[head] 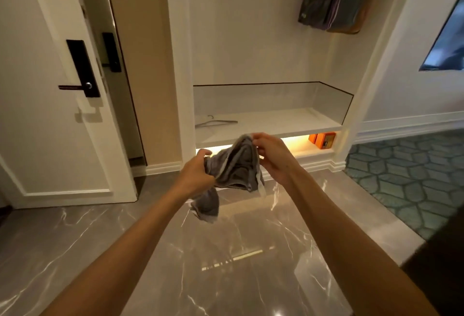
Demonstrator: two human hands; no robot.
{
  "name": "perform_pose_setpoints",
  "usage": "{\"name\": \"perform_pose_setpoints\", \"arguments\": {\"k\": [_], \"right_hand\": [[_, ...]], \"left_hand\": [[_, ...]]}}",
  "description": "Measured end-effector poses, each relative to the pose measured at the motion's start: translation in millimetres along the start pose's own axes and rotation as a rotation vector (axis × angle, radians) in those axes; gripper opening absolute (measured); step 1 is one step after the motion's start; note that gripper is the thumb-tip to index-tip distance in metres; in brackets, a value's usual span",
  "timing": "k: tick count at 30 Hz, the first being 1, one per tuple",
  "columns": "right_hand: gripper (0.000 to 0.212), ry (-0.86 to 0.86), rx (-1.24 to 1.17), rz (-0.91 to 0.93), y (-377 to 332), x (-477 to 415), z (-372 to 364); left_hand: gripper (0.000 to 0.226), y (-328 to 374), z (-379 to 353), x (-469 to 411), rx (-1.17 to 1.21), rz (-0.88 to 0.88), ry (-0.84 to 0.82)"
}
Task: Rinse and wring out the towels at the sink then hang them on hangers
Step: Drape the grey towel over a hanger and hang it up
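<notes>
Both hands hold a crumpled grey cloth towel (pixel 234 167) before the white shelf (pixel 288 121): left hand (pixel 197 174) grips its bunch, right hand (pixel 272 156) pinches a top corner. Likely limp, damp-heavy; best held by corners.

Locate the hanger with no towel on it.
The hanger lies flat at the left end of the white shelf, left of centre in the head view, just beyond the grey towel gripped by the left hand and right hand.
</notes>
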State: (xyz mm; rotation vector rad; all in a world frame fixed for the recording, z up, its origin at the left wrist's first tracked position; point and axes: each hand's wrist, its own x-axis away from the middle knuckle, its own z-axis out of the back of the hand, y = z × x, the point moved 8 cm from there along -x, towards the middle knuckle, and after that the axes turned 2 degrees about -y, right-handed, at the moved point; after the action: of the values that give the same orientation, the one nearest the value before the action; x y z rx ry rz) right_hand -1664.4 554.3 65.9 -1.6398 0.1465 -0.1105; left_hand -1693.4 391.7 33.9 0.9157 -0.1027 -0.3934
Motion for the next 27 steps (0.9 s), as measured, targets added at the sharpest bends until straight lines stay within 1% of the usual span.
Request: {"name": "perform_pose_setpoints", "arguments": {"k": [2, 4, 5, 7, 8, 9, 10, 11, 13, 15, 16, 18, 19, 21, 22, 24, 27], "right_hand": [[0.025, -0.049, 0.070, 0.037, -2.2, -56.6, 6.8], [0.022, -0.101, 0.197, 0.071, -2.1, -118.6, 14.4], [0.022, -0.112, 0.257, 0.087, -5.3, -155.1, 19.8], [0.024, -0.121, 0.320, 0.117, -13.8, -189.3, 28.4], [0.024, -0.099, 0.325, 0.142, -22.8, -219.8, 42.2], [0.023, -0.069, 0.329, 0.163, -30.0, -245.9, 58.4], [0.022, -0.055, 0.314, 0.175, -35.2, -268.8, 74.8], [0.023, -0.057, 0.308, 0.167, -36.8, -291.4, 92.6], [0.035, -0.108, 0.303, 0.086, -26.3, -337.3, 123.5], [0.043, -0.182, 0.430, -0.012, -2.2, -368.1, 138.7], [0.043, -0.183, 0.486, -0.050, 10.7, -387.6, 150.2], [0.034, -0.129, 0.551, -0.110, 36.7, -433.9, 181.6], [0.029, -0.124, 0.537, -0.141, 50.8, -460.8, 197.6], [0.023, -0.140, 0.427, -0.187, 69.2, -486.9, 209.5], [0.022, -0.139, 0.364, -0.182, 73.8, -517.4, 221.8], [0.025, -0.077, 0.292, -0.149, 71.4, -562.9, 244.4], [0.022, 0.005, 0.136, -0.135, 55.6, -634.0, 275.4]], "left_hand": [[0.063, 4.5, -8.1, -63.9, 0.066, -0.020, -0.026], [0.060, 13.4, -17.9, -133.7, 0.130, -0.070, -0.068], [0.054, 16.3, -22.2, -177.5, 0.136, -0.091, -0.090], [0.034, 21.9, -24.5, -222.8, 0.081, -0.139, -0.097], [0.024, 26.9, -26.8, -261.1, 0.055, -0.169, -0.097], [0.017, 31.4, -30.4, -292.3, 0.057, -0.184, -0.090], [0.018, 36.7, -34.1, -318.8, 0.082, -0.183, -0.074], [0.020, 42.8, -38.1, -344.4, 0.124, -0.176, -0.050], [0.018, 64.8, -48.5, -393.1, 0.189, -0.213, 0.003], [0.015, 82.5, -57.3, -426.0, 0.141, -0.270, 0.021], [0.014, 87.3, -62.4, -449.1, 0.127, -0.282, 0.021], [0.014, 90.7, -72.5, -502.9, 0.162, -0.276, 0.038], [0.015, 91.1, -76.7, -531.9, 0.161, -0.271, 0.058], [0.015, 84.4, -77.4, -560.1, 0.114, -0.262, 0.073], [0.015, 78.9, -81.9, -590.6, 0.096, -0.247, 0.096], [0.014, 60.9, -81.2, -633.1, 0.030, -0.196, 0.173], [0.010, 38.0, -81.7, -696.9, -0.230, -0.137, 0.218]]}}
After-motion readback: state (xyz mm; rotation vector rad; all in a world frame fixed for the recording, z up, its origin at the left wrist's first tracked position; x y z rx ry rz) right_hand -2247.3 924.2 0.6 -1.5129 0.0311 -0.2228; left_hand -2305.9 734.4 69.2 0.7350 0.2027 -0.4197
